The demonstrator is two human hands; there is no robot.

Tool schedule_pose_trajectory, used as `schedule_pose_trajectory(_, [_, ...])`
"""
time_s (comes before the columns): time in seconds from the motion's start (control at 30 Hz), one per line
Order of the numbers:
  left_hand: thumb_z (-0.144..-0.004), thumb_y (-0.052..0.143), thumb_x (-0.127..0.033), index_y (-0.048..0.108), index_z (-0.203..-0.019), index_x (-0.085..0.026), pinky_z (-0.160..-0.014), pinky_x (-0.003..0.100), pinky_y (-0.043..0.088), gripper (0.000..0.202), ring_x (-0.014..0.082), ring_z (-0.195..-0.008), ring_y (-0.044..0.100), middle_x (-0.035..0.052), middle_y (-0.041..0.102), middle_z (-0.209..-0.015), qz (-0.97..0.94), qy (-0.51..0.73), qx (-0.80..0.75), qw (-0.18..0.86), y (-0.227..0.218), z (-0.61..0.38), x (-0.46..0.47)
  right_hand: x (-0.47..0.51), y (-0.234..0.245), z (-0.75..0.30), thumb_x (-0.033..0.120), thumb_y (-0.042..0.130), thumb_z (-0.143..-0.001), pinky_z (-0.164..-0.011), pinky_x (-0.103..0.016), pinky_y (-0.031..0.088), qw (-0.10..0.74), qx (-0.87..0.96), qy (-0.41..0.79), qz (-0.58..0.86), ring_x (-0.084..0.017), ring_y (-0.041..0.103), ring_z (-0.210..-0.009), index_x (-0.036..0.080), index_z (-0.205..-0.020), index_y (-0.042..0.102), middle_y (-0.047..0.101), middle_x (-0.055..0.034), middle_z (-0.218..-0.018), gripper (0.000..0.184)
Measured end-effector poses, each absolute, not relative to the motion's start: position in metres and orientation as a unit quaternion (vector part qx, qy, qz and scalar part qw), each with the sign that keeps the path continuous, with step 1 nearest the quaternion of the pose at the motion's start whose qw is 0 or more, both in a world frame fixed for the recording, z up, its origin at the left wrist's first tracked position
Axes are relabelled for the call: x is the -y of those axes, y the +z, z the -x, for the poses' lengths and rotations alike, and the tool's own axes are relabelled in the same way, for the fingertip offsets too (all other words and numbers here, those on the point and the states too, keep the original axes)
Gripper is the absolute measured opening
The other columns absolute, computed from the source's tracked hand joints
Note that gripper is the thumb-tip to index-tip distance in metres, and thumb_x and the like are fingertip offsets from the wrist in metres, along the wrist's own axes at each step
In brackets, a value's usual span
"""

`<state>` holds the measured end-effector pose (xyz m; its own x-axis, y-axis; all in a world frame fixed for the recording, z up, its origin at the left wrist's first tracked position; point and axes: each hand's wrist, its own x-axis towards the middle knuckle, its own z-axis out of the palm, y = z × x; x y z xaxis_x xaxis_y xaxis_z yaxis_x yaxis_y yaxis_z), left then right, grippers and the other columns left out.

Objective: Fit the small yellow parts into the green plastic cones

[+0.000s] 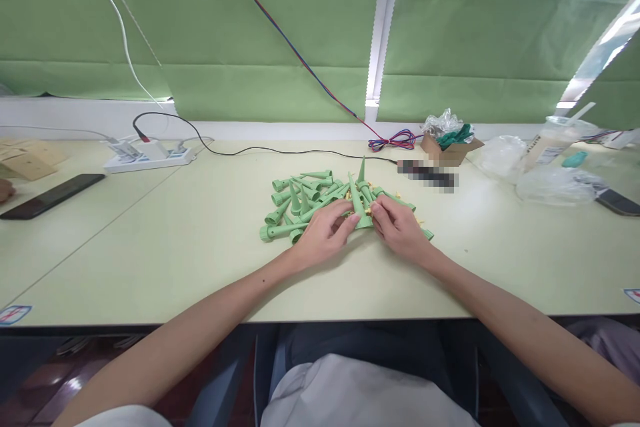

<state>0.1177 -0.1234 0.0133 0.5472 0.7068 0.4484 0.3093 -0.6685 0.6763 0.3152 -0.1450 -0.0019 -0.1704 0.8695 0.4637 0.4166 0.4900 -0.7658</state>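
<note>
A heap of several green plastic cone spikes [305, 199] lies on the pale table [200, 240], with small yellow bits [361, 188] scattered among them. My left hand [324, 235] rests at the heap's near edge, fingers curled round the base of one green spike [357, 205]. My right hand [400, 229] is close beside it, its fingertips pinched at the same spike's wide end, where a small yellow piece [369, 211] shows. One spike [361, 170] stands upright behind them.
A white power strip [147, 156] with cables sits at the back left, a dark phone [50, 195] further left. At the back right stand a small cardboard box [450, 147], plastic bags [555, 183], a drink cup [555, 140] and another phone [619, 202].
</note>
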Motion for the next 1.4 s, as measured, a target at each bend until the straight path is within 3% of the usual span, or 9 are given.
schedule_pose_trajectory(0.2, [-0.101, 0.046, -0.036, 0.055, -0.093, -0.018, -0.065, 0.027, 0.049, 0.021, 0.0154, -0.076, 0.056, 0.0046, 0.054, -0.089, -0.854, 0.368, -0.282, 0.234, 0.007, -0.117, 0.121, 0.143, -0.005, -0.315, 0.049, 0.037, -0.105, -0.053, -0.031, 0.033, 0.471, 0.721, 0.246, 0.445, -0.015, 0.039, -0.054, 0.025, -0.072, 0.034, 0.041, 0.0026, -0.059, 0.041])
schedule_pose_trajectory(0.43, [-0.102, 0.044, -0.032, 0.058, -0.114, -0.019, -0.064, 0.027, 0.051, 0.022, 0.0140, -0.077, 0.057, 0.0089, 0.057, -0.109, -0.863, 0.366, -0.267, 0.224, 0.002, -0.116, 0.120, 0.144, -0.001, -0.314, 0.049, 0.033, -0.106, -0.054, -0.032, 0.033, 0.453, 0.735, 0.208, 0.461, -0.015, 0.038, -0.053, 0.024, -0.069, 0.034, 0.041, 0.0019, -0.058, 0.045])
schedule_pose_trajectory(0.7, [-0.100, 0.048, -0.026, 0.058, -0.102, -0.018, -0.070, 0.028, 0.050, 0.013, 0.0162, -0.082, 0.059, 0.0078, 0.059, -0.102, -0.855, 0.382, -0.292, 0.193, 0.003, -0.119, 0.120, 0.144, 0.000, -0.311, 0.048, 0.033, -0.106, -0.057, -0.032, 0.032, 0.450, 0.730, 0.203, 0.473, -0.016, 0.038, -0.054, 0.024, -0.069, 0.033, 0.040, 0.0023, -0.058, 0.044])
schedule_pose_trajectory(1.03, [-0.100, 0.048, -0.024, 0.054, -0.122, -0.022, -0.066, 0.028, 0.051, 0.023, 0.0101, -0.067, 0.055, 0.0098, 0.057, -0.124, -0.824, 0.409, -0.321, 0.226, 0.004, -0.120, 0.121, 0.147, 0.003, -0.310, 0.041, 0.039, -0.104, -0.058, -0.032, 0.034, 0.439, 0.753, 0.180, 0.457, -0.016, 0.041, -0.055, 0.024, -0.079, 0.045, 0.048, 0.0017, -0.064, 0.032])
schedule_pose_trajectory(1.13, [-0.099, 0.049, -0.027, 0.051, -0.118, -0.021, -0.062, 0.027, 0.049, 0.020, 0.0097, -0.064, 0.055, 0.0088, 0.061, -0.114, -0.805, 0.424, -0.338, 0.242, 0.005, -0.121, 0.122, 0.146, 0.001, -0.312, 0.042, 0.041, -0.104, -0.057, -0.031, 0.034, 0.468, 0.728, 0.177, 0.469, -0.016, 0.041, -0.054, 0.023, -0.082, 0.049, 0.048, 0.0018, -0.062, 0.030])
schedule_pose_trajectory(1.2, [-0.101, 0.047, -0.032, 0.050, -0.107, -0.020, -0.058, 0.026, 0.047, 0.014, 0.0104, -0.058, 0.054, 0.0042, 0.064, -0.092, -0.791, 0.421, -0.350, 0.272, 0.007, -0.121, 0.123, 0.145, 0.000, -0.313, 0.043, 0.041, -0.104, -0.056, -0.031, 0.035, 0.491, 0.707, 0.187, 0.472, -0.016, 0.042, -0.054, 0.023, -0.086, 0.051, 0.048, 0.0017, -0.063, 0.028])
schedule_pose_trajectory(1.3, [-0.104, 0.040, -0.042, 0.050, -0.091, -0.020, -0.056, 0.027, 0.044, 0.027, 0.0126, -0.053, 0.053, -0.0023, 0.054, -0.062, -0.784, 0.397, -0.355, 0.318, 0.010, -0.120, 0.123, 0.145, -0.002, -0.314, 0.043, 0.043, -0.104, -0.056, -0.030, 0.036, 0.510, 0.696, 0.199, 0.465, -0.015, 0.044, -0.055, 0.023, -0.093, 0.055, 0.050, 0.0012, -0.066, 0.026])
schedule_pose_trajectory(1.4, [-0.103, 0.037, -0.049, 0.049, -0.078, -0.020, -0.057, 0.028, 0.045, 0.041, 0.0142, -0.054, 0.054, -0.0016, 0.053, -0.056, -0.784, 0.379, -0.353, 0.342, 0.012, -0.120, 0.124, 0.145, -0.002, -0.313, 0.042, 0.043, -0.104, -0.057, -0.030, 0.037, 0.495, 0.714, 0.193, 0.456, -0.016, 0.046, -0.058, 0.023, -0.097, 0.058, 0.053, 0.0001, -0.069, 0.025])
